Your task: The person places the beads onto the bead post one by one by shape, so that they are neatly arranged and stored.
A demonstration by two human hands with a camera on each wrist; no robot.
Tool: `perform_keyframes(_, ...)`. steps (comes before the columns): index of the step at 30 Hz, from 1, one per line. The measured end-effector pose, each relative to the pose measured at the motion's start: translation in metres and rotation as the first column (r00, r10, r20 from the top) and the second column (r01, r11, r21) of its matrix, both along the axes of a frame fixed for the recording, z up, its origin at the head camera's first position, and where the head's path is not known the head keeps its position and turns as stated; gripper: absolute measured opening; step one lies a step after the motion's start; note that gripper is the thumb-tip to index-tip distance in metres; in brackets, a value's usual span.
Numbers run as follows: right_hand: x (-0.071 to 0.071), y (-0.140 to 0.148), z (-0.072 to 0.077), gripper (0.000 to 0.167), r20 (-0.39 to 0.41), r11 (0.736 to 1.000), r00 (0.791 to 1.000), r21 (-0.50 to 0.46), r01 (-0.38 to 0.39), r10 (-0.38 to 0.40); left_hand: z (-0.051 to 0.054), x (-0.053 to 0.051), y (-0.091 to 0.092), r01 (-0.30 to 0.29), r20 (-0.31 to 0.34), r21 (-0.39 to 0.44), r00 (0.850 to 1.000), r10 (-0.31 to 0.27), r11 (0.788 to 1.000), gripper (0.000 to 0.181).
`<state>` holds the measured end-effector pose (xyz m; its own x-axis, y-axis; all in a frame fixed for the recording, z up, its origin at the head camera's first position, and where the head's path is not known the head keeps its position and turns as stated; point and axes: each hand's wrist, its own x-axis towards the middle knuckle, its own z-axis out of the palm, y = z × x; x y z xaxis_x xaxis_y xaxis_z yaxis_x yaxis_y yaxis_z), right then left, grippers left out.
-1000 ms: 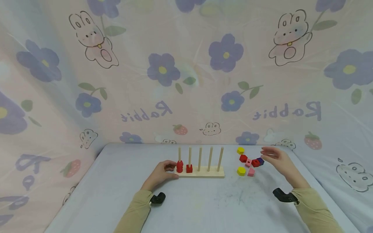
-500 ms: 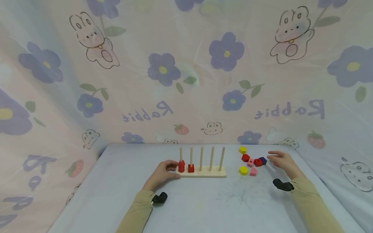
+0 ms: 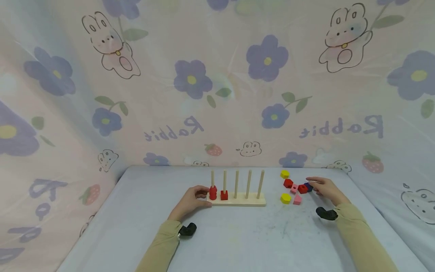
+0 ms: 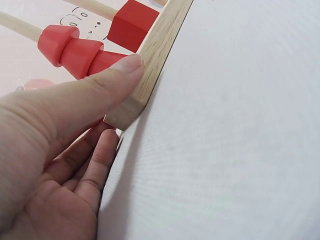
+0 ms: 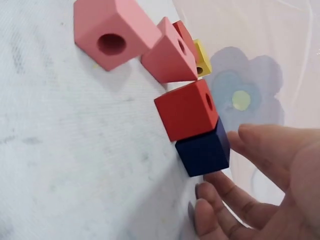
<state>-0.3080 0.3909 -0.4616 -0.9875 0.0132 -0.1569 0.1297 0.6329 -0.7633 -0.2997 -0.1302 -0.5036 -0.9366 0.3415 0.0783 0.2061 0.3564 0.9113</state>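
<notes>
My left hand [image 3: 188,204] holds the left end of a pale wooden peg board [image 3: 239,202]; in the left wrist view the thumb lies along its edge. Stepped red rings [image 4: 82,50] sit on the first peg and a red block [image 3: 224,195] on the second. Over on the right, my right hand [image 3: 327,190] reaches around a dark blue block [image 5: 202,151] with loosely bent fingers. The thumb side is very close to that block, and whether skin touches it I cannot tell. A red cube [image 5: 187,111] leans against the blue block.
Left of the blue block lie pink blocks [image 3: 297,200], another red block [image 3: 288,183] and yellow hexagonal blocks [image 3: 285,198]. Bare wooden pegs [image 3: 236,184] rise from the board's middle and right. A patterned curtain [image 3: 224,94] hangs behind the white table [image 3: 231,241].
My right hand has drawn back slightly, then moved left to the blue block, fingers lower. My left hand keeps its hold on the board. The head view has shifted a little.
</notes>
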Motion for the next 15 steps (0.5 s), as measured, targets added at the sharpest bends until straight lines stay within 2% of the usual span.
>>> perform_keyframes(7, -0.002, 0.0034, -0.0052, 0.05, -0.009, 0.999, 1.0, 0.027, -0.016, 0.017, -0.0003, 0.0005, -0.0005, 0.0, 0.0, -0.005, 1.0, 0.0, 1.0, 0.056)
perform_keyframes(15, 0.0029, 0.0074, -0.0023, 0.047, -0.023, 0.998, 0.999, 0.056, -0.03, 0.032, -0.0001, 0.0004, -0.0004, -0.005, 0.002, -0.01, 1.0, 0.005, 1.0, 0.057)
